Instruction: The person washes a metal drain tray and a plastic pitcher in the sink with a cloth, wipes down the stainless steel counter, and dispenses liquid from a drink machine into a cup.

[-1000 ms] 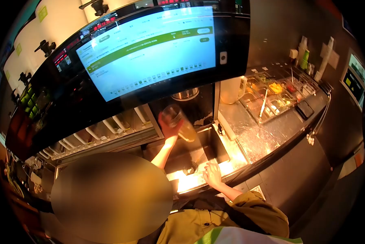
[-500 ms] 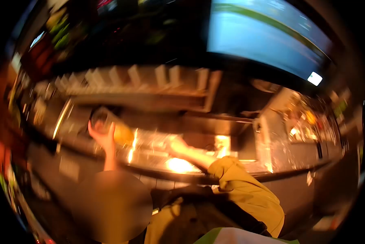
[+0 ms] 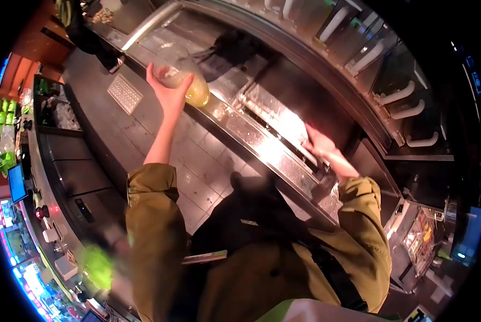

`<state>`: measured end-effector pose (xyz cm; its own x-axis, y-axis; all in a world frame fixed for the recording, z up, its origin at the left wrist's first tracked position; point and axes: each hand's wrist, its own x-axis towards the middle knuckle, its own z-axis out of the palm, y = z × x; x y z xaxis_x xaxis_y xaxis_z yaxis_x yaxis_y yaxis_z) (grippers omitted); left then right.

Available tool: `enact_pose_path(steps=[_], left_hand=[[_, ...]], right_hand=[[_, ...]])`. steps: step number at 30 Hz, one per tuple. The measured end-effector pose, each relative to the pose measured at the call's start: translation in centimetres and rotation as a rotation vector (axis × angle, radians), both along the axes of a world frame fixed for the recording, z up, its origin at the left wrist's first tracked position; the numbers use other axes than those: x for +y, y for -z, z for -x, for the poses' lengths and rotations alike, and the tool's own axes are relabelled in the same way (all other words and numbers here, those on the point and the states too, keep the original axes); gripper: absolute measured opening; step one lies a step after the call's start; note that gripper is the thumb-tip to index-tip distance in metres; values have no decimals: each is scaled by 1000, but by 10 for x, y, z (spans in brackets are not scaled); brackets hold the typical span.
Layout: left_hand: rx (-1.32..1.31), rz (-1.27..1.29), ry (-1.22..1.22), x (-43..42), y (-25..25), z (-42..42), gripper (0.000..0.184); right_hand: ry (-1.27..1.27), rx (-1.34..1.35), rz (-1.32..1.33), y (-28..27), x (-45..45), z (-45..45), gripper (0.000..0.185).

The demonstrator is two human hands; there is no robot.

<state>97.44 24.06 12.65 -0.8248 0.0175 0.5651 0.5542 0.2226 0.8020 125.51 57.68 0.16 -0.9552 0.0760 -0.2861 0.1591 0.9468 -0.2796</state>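
Observation:
My left hand (image 3: 168, 91) is wrapped around a clear container (image 3: 197, 88) with yellow liquid in its lower part. The container is tilted over the near edge of the steel counter, its base toward the right. My right hand (image 3: 326, 147) is at the right end of a shiny metal panel (image 3: 278, 115) over the counter's recess. The thumb is on the near side and the fingers on the far side, closed on the panel's edge as far as I can see. Glare washes out part of the panel.
A steel ledge (image 3: 240, 131) runs along the counter front. Several white handles (image 3: 334, 24) line the back right. A white grate (image 3: 125, 94) lies on the tiled floor. Another person's dark-clothed leg (image 3: 90, 43) is at upper left. A second counter (image 3: 71, 166) runs along the left.
My view has turned, so the counter now slants down to the right. My right hand has moved farther right along the counter, away from the left. The left hand still holds the container.

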Motion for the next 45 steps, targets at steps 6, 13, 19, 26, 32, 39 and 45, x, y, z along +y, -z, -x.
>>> enact_pose_path(steps=[6, 13, 19, 26, 32, 39, 45], left_hand=[[-46, 56, 66, 20, 12, 6, 96], [-63, 115, 146, 5, 11, -4, 103], [15, 64, 206, 10, 17, -2, 101], [-4, -21, 166, 12, 22, -4, 108], [-35, 99, 216, 6, 16, -5, 100], [1, 88, 213, 10, 19, -6, 99], [12, 72, 211, 11, 19, -2, 106]], right_hand=[[100, 220, -552, 41, 69, 54, 43], [-190, -17, -92, 138, -67, 172, 8], [-162, -759, -414, 225, -108, 218, 11], [-216, -619, -182, 140, -94, 196, 23], [70, -641, -245, 194, -116, 218, 22], [-259, -514, -456, 112, -95, 214, 16], [219, -204, -162, 28, 25, 156, 29]])
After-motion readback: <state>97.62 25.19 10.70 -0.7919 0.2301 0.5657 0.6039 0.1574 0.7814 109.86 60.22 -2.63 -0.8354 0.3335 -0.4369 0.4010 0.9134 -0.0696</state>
